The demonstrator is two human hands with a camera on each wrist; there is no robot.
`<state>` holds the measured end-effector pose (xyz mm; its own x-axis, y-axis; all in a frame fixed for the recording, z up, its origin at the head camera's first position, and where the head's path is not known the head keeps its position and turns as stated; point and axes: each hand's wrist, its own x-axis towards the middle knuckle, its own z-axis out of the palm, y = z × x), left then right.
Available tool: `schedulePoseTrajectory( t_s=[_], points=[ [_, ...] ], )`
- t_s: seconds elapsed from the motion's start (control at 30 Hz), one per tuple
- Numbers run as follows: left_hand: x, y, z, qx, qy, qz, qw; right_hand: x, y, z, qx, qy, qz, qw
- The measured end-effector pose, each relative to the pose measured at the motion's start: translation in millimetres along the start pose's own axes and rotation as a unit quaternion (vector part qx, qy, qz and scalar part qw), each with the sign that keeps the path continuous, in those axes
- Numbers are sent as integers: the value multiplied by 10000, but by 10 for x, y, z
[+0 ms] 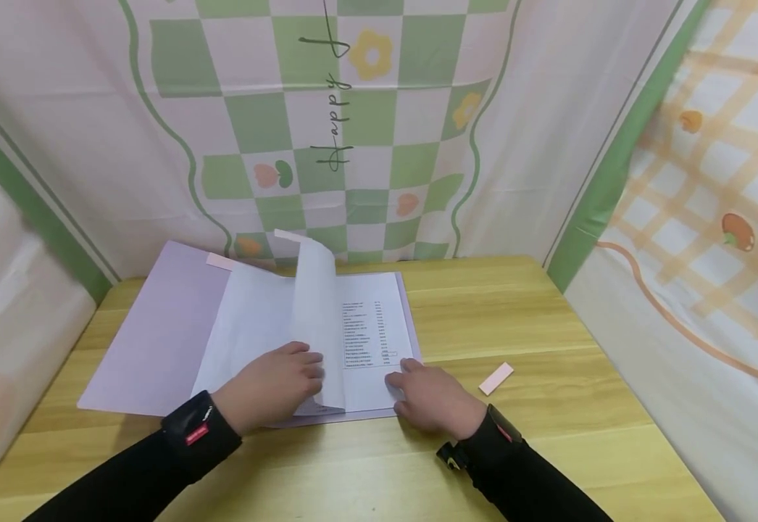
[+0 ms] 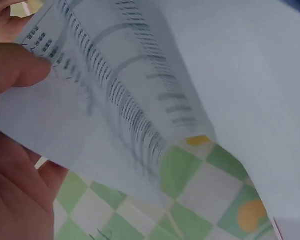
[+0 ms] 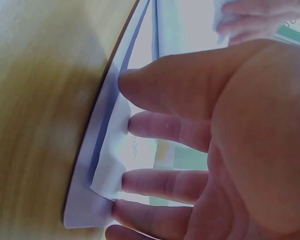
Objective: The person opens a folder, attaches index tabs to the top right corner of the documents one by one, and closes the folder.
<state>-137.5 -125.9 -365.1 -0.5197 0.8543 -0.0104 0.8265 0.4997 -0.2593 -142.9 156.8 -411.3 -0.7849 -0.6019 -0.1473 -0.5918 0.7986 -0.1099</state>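
On the table lies an open booklet with a lilac cover (image 1: 147, 341). My left hand (image 1: 275, 388) pinches a lifted white sheet (image 1: 317, 319), which curls up and over near the middle. In the left wrist view the thumb (image 2: 25, 65) presses on one face of that sheet, the other fingers behind it, and printed lines show on the page. The page beneath, on the right, bears rows of small print (image 1: 366, 333). My right hand (image 1: 438, 399) rests its fingertips on that page's lower right corner, fingers spread, thumb at the cover's edge in the right wrist view.
A small pale pink strip (image 1: 496, 378) lies on the wooden table (image 1: 496, 312), right of the booklet. Another pink strip (image 1: 220, 261) shows at the top of the left-hand pages. Patterned cloth (image 1: 379, 116) hangs behind the table and along both sides.
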Motion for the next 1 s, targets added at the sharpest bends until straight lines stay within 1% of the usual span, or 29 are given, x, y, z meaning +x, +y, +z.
schedulePoseTrajectory(
  t_s=[0.1, 0.2, 0.27, 0.37, 0.47, 0.63, 0.83, 1.0],
  points=[
    [-167, -62, -21, -75, -71, -78, 9999, -2, -5, 1, -13, 13, -4, 10000],
    [-330, -116, -45, -367, -159, -277, 9988, -2, -10, 0, 1, 5, 1, 10000],
    [-425, -149, -51, -499, -146, -396, 9979, -2, -11, -1, 1, 0, 10, 10000],
    [-540, -189, -54, -531, -36, -524, 9972, 1, -13, -3, 26, 17, 28, 10000],
    [-630, -221, -41, -503, -45, -709, 9962, -1, -18, -6, 67, 50, 35, 10000],
    [-708, -245, 16, -555, -187, -964, 9936, -7, -21, -2, 62, 56, 56, 9999],
    [-733, -218, 65, -680, -391, -1194, 9897, -13, -21, -1, 66, 73, 18, 10000],
    [-758, -201, 88, -698, -635, -1509, 9840, -20, -13, 5, 67, 49, 64, 9999]
  ],
)
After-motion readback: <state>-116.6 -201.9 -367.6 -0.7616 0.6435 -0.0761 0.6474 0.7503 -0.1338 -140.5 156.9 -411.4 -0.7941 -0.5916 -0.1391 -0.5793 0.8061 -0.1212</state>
